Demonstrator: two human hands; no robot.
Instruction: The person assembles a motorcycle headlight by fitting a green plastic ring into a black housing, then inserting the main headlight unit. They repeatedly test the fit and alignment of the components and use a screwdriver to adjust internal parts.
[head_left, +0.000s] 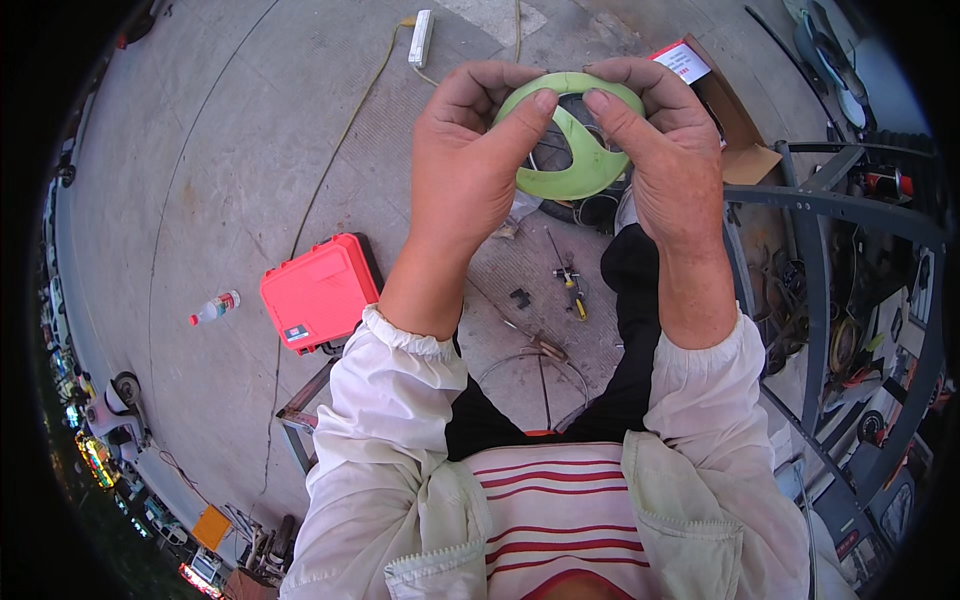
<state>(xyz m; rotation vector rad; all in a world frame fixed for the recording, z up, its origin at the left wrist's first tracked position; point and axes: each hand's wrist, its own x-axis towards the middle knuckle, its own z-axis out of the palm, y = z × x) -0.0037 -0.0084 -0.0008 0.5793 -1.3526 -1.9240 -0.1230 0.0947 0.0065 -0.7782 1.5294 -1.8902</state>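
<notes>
A light green, round plastic cover point(585, 177) with curved cut-outs is raised in front of me. My left hand point(462, 165) grips its left edge, with the thumb on the near face and the fingers curled behind. On the opposite edge my right hand point(672, 150) has the same hold. Partly hidden behind the cover, a spoked wheel with a dark tyre point(563, 213) shows through the openings. On the ground below lie a yellow-handled screwdriver point(579, 303) and a small dark part point(520, 298).
A red hard case point(318, 292) and a plastic bottle point(215, 307) are on the concrete to the left. A white power strip point(421, 38) with a cable lies farther off. At the right are an open cardboard box point(752, 165) and a grey metal frame rack point(870, 213) beside assorted parts.
</notes>
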